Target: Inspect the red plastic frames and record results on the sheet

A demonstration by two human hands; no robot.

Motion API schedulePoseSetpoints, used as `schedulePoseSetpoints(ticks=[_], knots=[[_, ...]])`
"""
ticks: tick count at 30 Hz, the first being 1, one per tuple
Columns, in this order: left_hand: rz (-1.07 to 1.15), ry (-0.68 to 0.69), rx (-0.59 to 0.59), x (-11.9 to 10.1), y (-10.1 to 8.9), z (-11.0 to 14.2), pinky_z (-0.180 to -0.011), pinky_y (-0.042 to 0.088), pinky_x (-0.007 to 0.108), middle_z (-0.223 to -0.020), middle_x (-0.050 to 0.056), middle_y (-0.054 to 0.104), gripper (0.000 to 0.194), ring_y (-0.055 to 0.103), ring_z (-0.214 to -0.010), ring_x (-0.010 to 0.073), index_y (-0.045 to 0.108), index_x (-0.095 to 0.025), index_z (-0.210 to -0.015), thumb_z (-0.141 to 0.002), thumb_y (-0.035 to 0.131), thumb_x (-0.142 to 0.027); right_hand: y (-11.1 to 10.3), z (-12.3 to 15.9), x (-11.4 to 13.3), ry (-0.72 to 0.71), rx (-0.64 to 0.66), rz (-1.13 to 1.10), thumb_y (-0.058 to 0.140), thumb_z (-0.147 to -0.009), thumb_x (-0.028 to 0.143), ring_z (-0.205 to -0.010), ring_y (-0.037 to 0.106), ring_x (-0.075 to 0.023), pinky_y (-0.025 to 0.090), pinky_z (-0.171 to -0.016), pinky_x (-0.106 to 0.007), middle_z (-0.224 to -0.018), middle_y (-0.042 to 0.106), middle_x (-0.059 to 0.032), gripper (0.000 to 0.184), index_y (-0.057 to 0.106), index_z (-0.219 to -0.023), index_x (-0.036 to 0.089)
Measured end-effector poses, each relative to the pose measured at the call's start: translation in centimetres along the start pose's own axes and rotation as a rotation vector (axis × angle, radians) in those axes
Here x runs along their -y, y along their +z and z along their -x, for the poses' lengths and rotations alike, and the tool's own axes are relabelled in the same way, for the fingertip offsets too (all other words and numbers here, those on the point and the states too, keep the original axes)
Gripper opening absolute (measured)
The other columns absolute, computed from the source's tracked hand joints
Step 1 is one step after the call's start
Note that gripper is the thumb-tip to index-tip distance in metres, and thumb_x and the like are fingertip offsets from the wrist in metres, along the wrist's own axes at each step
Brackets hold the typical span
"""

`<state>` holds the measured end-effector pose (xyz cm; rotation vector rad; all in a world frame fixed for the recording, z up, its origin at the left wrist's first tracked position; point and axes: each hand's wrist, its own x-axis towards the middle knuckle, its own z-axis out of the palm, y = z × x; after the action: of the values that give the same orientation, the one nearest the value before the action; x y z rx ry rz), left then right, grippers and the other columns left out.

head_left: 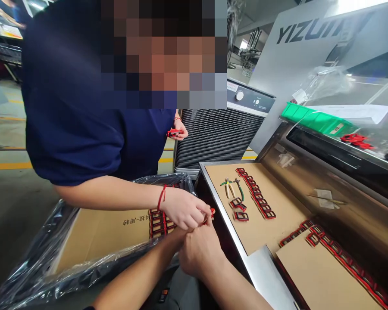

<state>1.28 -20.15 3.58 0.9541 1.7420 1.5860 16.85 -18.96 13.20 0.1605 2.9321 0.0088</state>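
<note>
My right hand [198, 254] reaches in from the lower right, its back to me and its fingers curled out of sight. My left forearm comes in from the lower left; my left hand [180, 238] is mostly hidden behind my right hand and a co-worker's hand. The co-worker's hand [184, 209], with a red string at its wrist, meets mine and pinches a small red part [211, 212]. Just beyond, stacked red-and-black frames [158, 221] lie in a carton [100, 232].
The carton is lined with a plastic bag [35, 262]. On the steel bench [265, 271], cardboard sheets [261, 228] carry rows of red frames [257, 196] and green-handled pliers [231, 187]. A green bin [313, 118] and a grilled machine [220, 133] stand behind. The co-worker's other hand [177, 131] holds a red part.
</note>
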Motion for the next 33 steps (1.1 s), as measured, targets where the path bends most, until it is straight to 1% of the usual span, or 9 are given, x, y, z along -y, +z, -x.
schedulePoseSetpoints(ticks=[4,7,12,16,19,22,28,31,33], knots=[[0.064,-0.027,0.246,-2.4,-1.2,-2.9,-0.083,0.059,0.042,-0.088,0.001,0.07,0.014,0.071,-0.086,0.022,0.075,-0.025,-0.095,-0.089,0.062,-0.025,-0.8,-0.4,0.2,0.05,-0.021,0.01,0.059,-0.082,0.02,-0.11,0.061,-0.04,0.04,-0.102,-0.063,-0.099,0.076,-0.0223,0.029,0.076,-0.102,0.006],[0.103,-0.023,0.336,-4.4,-1.4,-4.3,-0.078,0.06,0.039,-0.093,0.002,0.071,0.011,0.071,-0.088,0.0224,0.075,-0.026,-0.095,-0.086,0.068,-0.027,-1.0,-0.7,0.2,0.067,-0.036,0.032,0.059,-0.082,0.019,-0.104,0.064,-0.0385,0.045,-0.098,-0.059,-0.096,0.076,-0.0226,0.028,0.077,-0.097,0.006],[0.158,-0.002,0.322,-6.9,-1.6,-5.5,-0.083,0.059,0.04,-0.112,0.006,0.067,0.027,0.068,-0.096,0.0196,0.064,-0.018,-0.116,-0.094,0.063,-0.035,0.3,-1.5,-0.2,0.059,-0.1,0.044,0.06,-0.08,0.017,-0.101,0.066,-0.0384,0.046,-0.097,-0.059,-0.098,0.076,-0.0216,0.025,0.078,-0.095,0.008],[0.235,0.02,0.264,-7.5,-1.1,-5.7,-0.083,0.059,0.038,-0.12,0.008,0.065,0.025,0.065,-0.099,0.0192,0.063,-0.022,-0.117,-0.097,0.059,-0.035,1.8,-1.3,-0.3,0.02,-0.18,0.069,0.056,-0.084,0.015,-0.105,0.067,-0.039,0.035,-0.107,-0.066,-0.102,0.075,-0.0246,0.03,0.075,-0.104,0.004],[0.309,0.048,0.187,-6.9,0.2,-4.4,-0.082,0.059,0.036,-0.121,0.009,0.064,0.023,0.064,-0.099,0.0189,0.064,-0.027,-0.114,-0.098,0.055,-0.039,3.5,-0.6,-0.4,-0.017,-0.161,0.05,0.052,-0.087,0.014,-0.093,0.073,-0.0343,0.027,-0.113,-0.067,-0.092,0.079,-0.0189,0.028,0.076,-0.101,0.008],[0.376,0.1,0.042,-6.0,1.5,-3.0,-0.085,0.058,0.042,-0.124,0.01,0.062,0.038,0.065,-0.101,0.0216,0.057,-0.019,-0.126,-0.098,0.055,-0.044,6.1,-0.1,-1.5,-0.013,-0.203,0.037,0.055,-0.085,0.013,-0.078,0.076,-0.0286,0.027,-0.116,-0.062,-0.076,0.079,-0.0108,0.022,0.077,-0.082,0.015],[0.214,0.045,-0.107,-2.8,3.0,-1.7,-0.081,0.054,0.033,-0.123,0.012,0.065,0.046,0.067,-0.105,0.0219,0.053,-0.018,-0.125,-0.103,0.026,-0.048,11.8,0.7,-7.2,0.046,-0.371,0.032,0.061,-0.079,0.011,-0.071,0.074,-0.0228,0.052,-0.093,-0.037,-0.068,0.077,-0.0052,0.017,0.073,-0.071,0.02],[-0.073,-0.074,-0.113,1.1,3.2,1.4,-0.075,0.051,0.034,-0.094,0.008,0.071,0.03,0.068,-0.086,0.0218,0.061,-0.017,-0.103,-0.091,0.051,-0.043,13.7,1.2,-10.1,0.081,-0.368,0.041,0.06,-0.079,0.01,-0.069,0.074,-0.0221,0.052,-0.065,-0.027,-0.069,0.077,-0.0038,0.018,0.071,-0.07,0.022],[-0.301,-0.137,-0.137,4.0,2.8,4.6,-0.085,0.048,0.037,-0.082,0.004,0.069,0.018,0.064,-0.086,0.0236,0.064,-0.019,-0.084,-0.08,0.062,-0.036,14.4,1.4,-11.4,0.087,-0.354,0.048,0.061,-0.079,0.01,-0.066,0.073,-0.0209,0.048,-0.056,-0.025,-0.069,0.077,-0.0026,0.019,0.07,-0.067,0.023]])
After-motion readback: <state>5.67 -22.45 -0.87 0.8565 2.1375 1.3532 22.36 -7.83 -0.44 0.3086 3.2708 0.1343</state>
